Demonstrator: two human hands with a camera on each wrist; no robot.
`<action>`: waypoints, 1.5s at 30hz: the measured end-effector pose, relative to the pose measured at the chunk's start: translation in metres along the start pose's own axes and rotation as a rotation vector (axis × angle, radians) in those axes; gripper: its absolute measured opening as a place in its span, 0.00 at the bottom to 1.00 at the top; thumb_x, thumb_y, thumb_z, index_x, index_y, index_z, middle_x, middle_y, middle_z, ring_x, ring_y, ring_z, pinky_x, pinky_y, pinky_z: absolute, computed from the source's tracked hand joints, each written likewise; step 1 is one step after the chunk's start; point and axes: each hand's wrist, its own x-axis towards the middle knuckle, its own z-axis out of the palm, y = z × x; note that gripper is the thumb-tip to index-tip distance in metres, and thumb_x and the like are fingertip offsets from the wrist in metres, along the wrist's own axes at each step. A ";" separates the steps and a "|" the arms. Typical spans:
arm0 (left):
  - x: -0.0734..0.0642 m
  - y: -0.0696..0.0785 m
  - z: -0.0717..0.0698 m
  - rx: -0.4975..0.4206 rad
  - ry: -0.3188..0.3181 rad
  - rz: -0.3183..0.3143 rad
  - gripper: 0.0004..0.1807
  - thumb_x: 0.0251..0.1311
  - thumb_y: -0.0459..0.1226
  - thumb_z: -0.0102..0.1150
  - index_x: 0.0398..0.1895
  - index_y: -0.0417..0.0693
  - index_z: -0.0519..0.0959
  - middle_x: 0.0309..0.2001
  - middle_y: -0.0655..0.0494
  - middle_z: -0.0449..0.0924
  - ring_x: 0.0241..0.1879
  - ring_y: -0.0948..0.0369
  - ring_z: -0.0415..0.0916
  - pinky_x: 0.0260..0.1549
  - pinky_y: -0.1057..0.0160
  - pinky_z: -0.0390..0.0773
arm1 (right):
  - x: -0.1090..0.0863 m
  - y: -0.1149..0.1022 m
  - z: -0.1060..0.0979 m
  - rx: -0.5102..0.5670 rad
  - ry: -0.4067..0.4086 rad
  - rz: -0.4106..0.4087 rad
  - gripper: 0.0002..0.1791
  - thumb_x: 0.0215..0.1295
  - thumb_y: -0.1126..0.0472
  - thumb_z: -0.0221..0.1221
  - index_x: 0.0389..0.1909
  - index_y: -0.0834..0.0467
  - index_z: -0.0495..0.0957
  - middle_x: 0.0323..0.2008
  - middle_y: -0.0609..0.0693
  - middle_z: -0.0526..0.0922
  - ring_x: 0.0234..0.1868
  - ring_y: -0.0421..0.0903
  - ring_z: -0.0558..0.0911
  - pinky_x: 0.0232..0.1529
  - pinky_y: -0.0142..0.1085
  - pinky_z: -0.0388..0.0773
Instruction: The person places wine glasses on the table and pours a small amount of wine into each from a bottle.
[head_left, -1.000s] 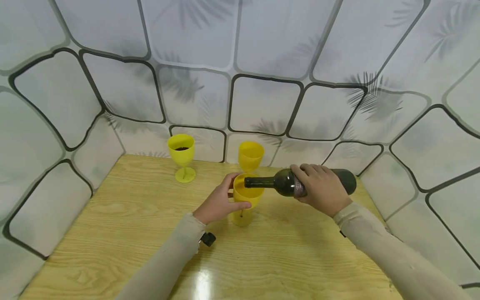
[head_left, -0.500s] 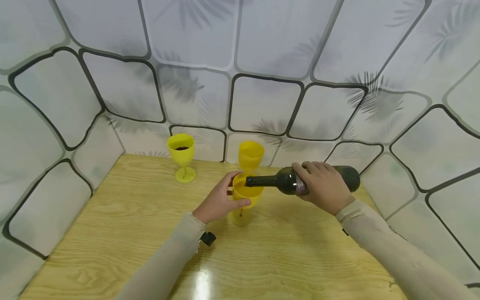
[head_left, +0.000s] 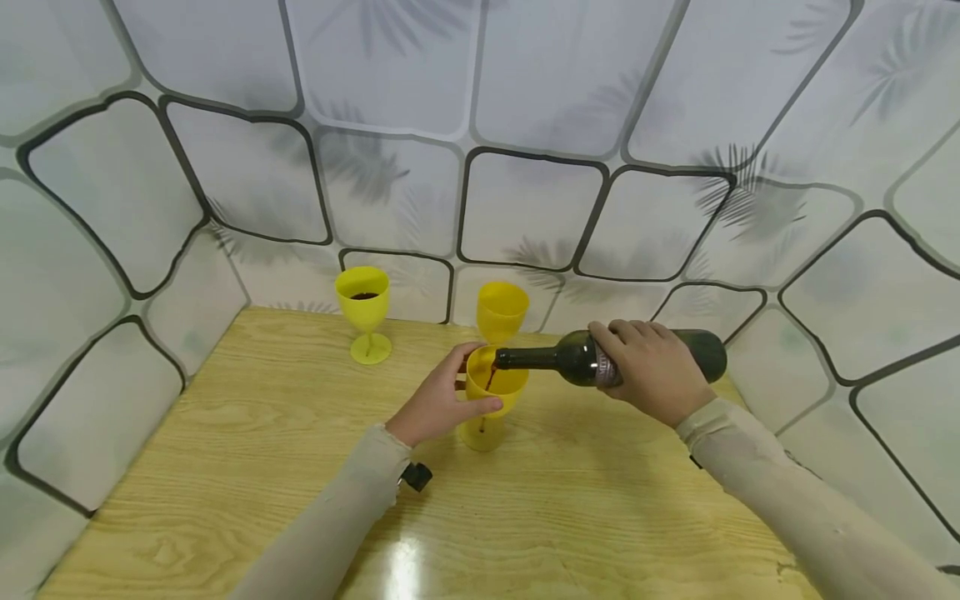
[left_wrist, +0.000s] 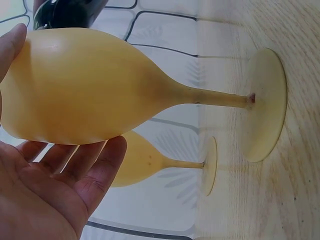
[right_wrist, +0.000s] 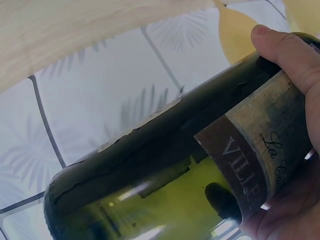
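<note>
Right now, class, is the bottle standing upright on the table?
No, the right hand holds the bottle tipped over, with dark liquid running from it into the nearest yellow goblet.

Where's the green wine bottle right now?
In the head view, the bottle is right of center, gripped by the right hand, its neck over the front yellow goblet that the left hand holds.

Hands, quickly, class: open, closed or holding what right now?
Left hand: holding the nearest yellow goblet.
Right hand: holding the dark green bottle, tipped over that goblet.
</note>
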 end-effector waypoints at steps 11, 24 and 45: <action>0.001 0.000 0.000 -0.016 -0.005 0.008 0.45 0.59 0.55 0.74 0.76 0.63 0.61 0.67 0.64 0.69 0.64 0.59 0.71 0.65 0.48 0.73 | 0.000 0.002 -0.003 -0.007 -0.009 0.006 0.47 0.41 0.50 0.84 0.61 0.60 0.73 0.44 0.61 0.83 0.45 0.61 0.84 0.50 0.57 0.82; 0.000 0.002 -0.001 -0.016 -0.005 -0.001 0.45 0.59 0.54 0.74 0.76 0.63 0.61 0.68 0.64 0.69 0.64 0.59 0.71 0.65 0.48 0.72 | 0.003 0.003 -0.007 -0.014 -0.019 0.014 0.45 0.42 0.50 0.83 0.61 0.61 0.73 0.44 0.61 0.83 0.45 0.62 0.84 0.51 0.57 0.82; -0.001 0.001 0.000 -0.013 -0.004 -0.016 0.46 0.58 0.54 0.75 0.77 0.66 0.60 0.68 0.65 0.68 0.63 0.58 0.71 0.64 0.48 0.74 | 0.000 0.003 -0.012 -0.018 -0.013 0.014 0.45 0.42 0.51 0.83 0.60 0.61 0.73 0.44 0.62 0.83 0.43 0.62 0.84 0.47 0.56 0.83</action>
